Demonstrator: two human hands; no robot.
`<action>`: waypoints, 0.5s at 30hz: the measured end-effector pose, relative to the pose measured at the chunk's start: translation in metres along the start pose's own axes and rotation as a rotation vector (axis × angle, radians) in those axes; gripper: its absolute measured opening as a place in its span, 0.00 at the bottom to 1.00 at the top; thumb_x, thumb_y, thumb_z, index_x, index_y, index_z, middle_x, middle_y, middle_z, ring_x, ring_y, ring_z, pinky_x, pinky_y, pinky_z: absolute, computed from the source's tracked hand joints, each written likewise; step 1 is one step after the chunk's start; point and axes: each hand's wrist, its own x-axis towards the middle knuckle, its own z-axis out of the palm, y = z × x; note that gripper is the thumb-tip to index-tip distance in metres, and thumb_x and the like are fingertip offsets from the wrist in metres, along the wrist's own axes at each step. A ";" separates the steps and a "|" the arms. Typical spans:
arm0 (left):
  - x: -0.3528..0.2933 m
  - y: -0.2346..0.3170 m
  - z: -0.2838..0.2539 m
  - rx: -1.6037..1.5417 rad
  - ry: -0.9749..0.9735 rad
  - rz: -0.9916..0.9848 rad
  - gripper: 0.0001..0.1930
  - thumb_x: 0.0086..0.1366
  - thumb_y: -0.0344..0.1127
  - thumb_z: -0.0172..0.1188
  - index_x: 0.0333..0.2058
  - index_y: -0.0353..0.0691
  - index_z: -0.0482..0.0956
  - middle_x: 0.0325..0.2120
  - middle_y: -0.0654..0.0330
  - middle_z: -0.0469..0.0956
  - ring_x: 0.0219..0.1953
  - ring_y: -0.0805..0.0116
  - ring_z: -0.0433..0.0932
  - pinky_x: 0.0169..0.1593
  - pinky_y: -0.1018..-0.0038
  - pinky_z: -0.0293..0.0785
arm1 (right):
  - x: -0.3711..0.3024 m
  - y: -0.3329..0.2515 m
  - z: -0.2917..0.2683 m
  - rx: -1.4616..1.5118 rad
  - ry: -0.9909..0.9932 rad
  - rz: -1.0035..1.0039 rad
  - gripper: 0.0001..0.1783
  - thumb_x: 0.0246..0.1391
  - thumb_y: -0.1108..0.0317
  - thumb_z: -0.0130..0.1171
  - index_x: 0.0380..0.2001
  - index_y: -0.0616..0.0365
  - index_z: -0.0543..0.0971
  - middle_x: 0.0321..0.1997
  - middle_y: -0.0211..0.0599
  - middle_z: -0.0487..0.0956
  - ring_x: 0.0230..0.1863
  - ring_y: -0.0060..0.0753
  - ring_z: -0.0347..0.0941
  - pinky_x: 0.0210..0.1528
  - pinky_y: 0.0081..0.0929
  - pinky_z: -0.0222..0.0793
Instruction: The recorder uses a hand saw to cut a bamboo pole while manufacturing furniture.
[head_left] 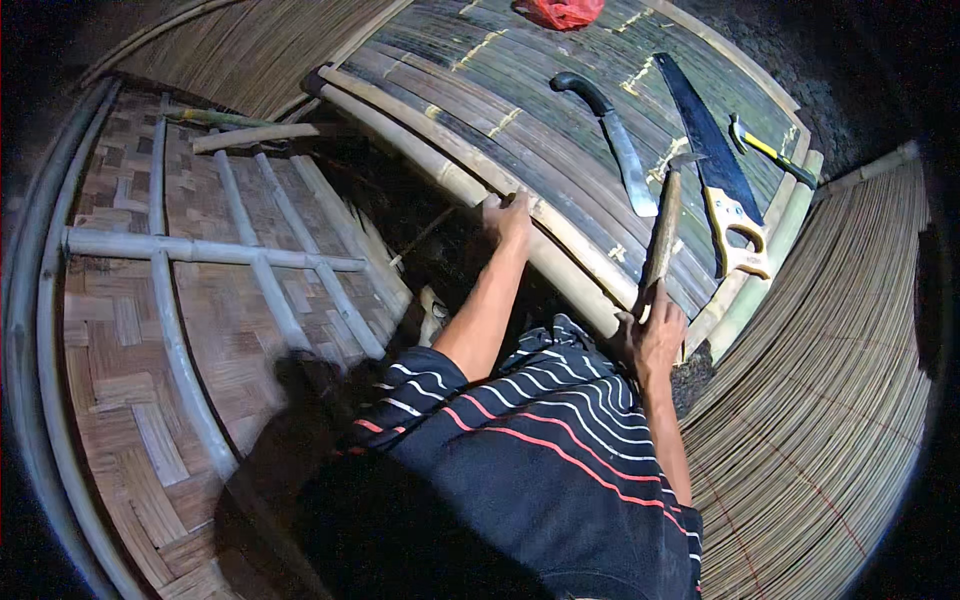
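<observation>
My left hand (pixel 509 218) is closed over the bamboo rail (pixel 425 155) along the near edge of a slatted bamboo platform (pixel 480 85). In my right hand (pixel 655 335) is a wooden-handled tool (pixel 664 225), its small curved metal head pointing away from me; its exact kind is hard to make out. Just beyond that hand lie a machete (pixel 622 150) with a dark curved handle and a handsaw (pixel 715 150) with a pale grip. A hammer (pixel 765 150) with a yellow and black handle rests farther right.
A red plastic bag (pixel 560 12) sits at the platform's far side. To the left stands a woven bamboo panel (pixel 120 350) framed with poles, a loose bamboo piece (pixel 255 137) at its top. A thin-slatted screen (pixel 820 380) curves along the right. Between panel and platform is a dark gap.
</observation>
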 end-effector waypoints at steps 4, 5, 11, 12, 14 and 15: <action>0.041 -0.016 0.021 0.039 0.088 -0.151 0.27 0.60 0.39 0.75 0.52 0.31 0.75 0.31 0.58 0.78 0.25 0.69 0.74 0.26 0.70 0.70 | 0.007 0.009 -0.006 0.111 0.046 -0.039 0.49 0.45 0.56 0.78 0.67 0.62 0.66 0.47 0.52 0.75 0.48 0.56 0.70 0.53 0.50 0.64; 0.048 -0.013 0.013 0.074 0.049 -0.257 0.23 0.59 0.41 0.76 0.47 0.33 0.79 0.26 0.60 0.77 0.19 0.70 0.70 0.21 0.70 0.65 | 0.007 0.008 -0.007 0.171 0.039 -0.065 0.49 0.44 0.57 0.78 0.66 0.63 0.67 0.47 0.53 0.75 0.48 0.56 0.70 0.52 0.49 0.64; 0.052 -0.034 0.000 0.100 -0.085 -0.207 0.33 0.66 0.46 0.70 0.58 0.24 0.72 0.54 0.42 0.79 0.50 0.55 0.81 0.52 0.61 0.79 | 0.002 0.009 -0.001 0.199 0.096 -0.097 0.44 0.44 0.66 0.78 0.63 0.66 0.67 0.50 0.56 0.75 0.49 0.60 0.70 0.55 0.50 0.66; 0.031 -0.018 0.003 0.016 -0.080 -0.149 0.29 0.68 0.45 0.68 0.58 0.27 0.73 0.51 0.45 0.80 0.48 0.57 0.82 0.49 0.62 0.80 | -0.001 0.009 -0.002 0.195 0.119 -0.112 0.43 0.44 0.67 0.77 0.62 0.66 0.67 0.51 0.57 0.75 0.50 0.60 0.69 0.56 0.50 0.66; -0.003 0.007 0.001 -0.162 0.016 -0.082 0.15 0.75 0.40 0.59 0.49 0.33 0.72 0.40 0.51 0.78 0.38 0.62 0.82 0.43 0.64 0.82 | -0.004 0.011 -0.001 0.228 0.069 -0.111 0.43 0.44 0.71 0.75 0.63 0.70 0.67 0.56 0.60 0.72 0.56 0.64 0.66 0.60 0.52 0.63; -0.064 0.071 0.004 -0.493 -0.104 -0.211 0.12 0.79 0.38 0.52 0.50 0.37 0.64 0.44 0.49 0.75 0.38 0.56 0.83 0.44 0.57 0.85 | -0.008 0.019 0.004 0.228 0.070 -0.098 0.43 0.44 0.72 0.74 0.63 0.70 0.66 0.56 0.59 0.72 0.55 0.64 0.66 0.60 0.52 0.63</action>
